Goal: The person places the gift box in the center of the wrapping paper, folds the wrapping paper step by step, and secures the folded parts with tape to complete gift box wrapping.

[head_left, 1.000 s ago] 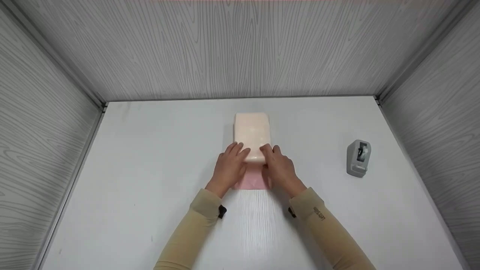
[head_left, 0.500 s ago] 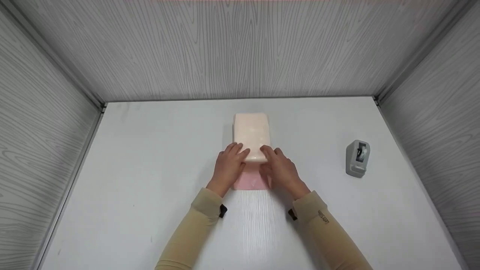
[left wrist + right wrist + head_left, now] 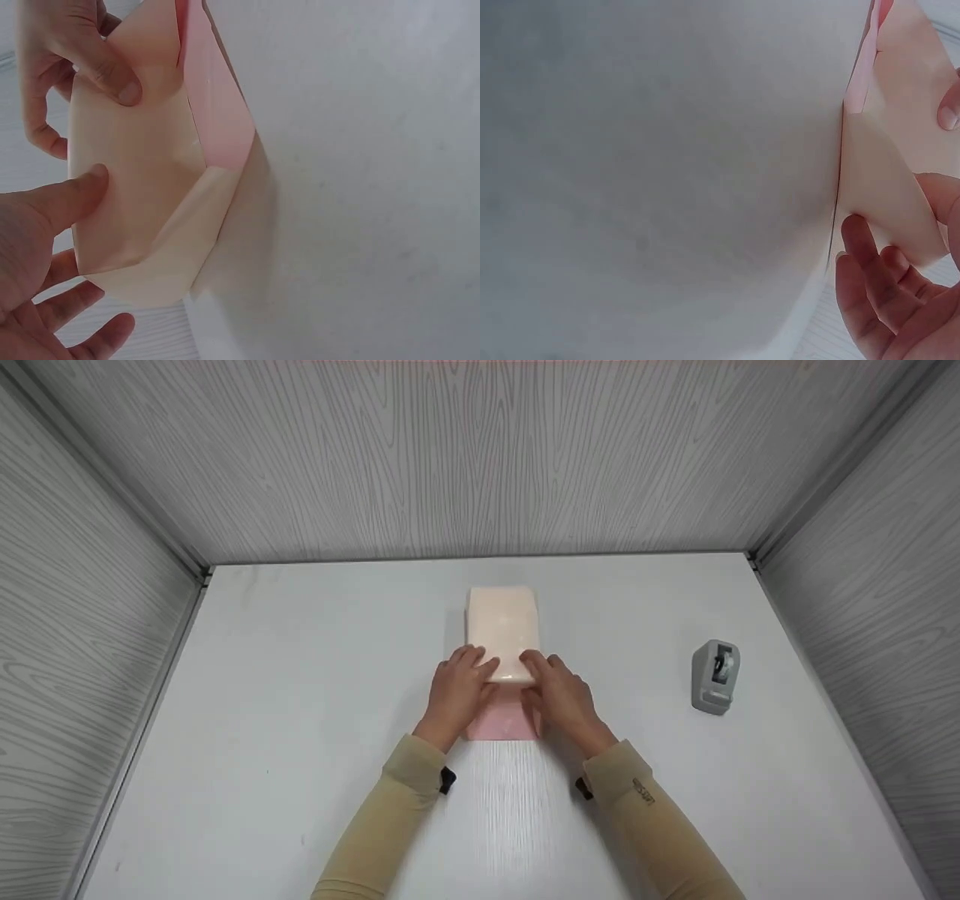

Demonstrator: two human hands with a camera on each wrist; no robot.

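Note:
A folded piece of stiff paper, cream on one face, lies upright of me on the table. Below its raised near edge shows a pink part, flat towards me. My left hand grips the left side of that edge, thumb on top and fingers along the side. On the right side, my right hand holds it the same way, its thumb close to the left one. The left wrist view shows both thumbs on the cream panel, with a side flap standing out. Fingers of the right hand touch the side flap.
A grey tape dispenser with a roll in it stands on the white table to the right. Wood-grain panels enclose the table at the back and at both sides.
Both hands keep their hold on the paper. My right hand has shifted very slightly; the paper stays in nearly the same place.

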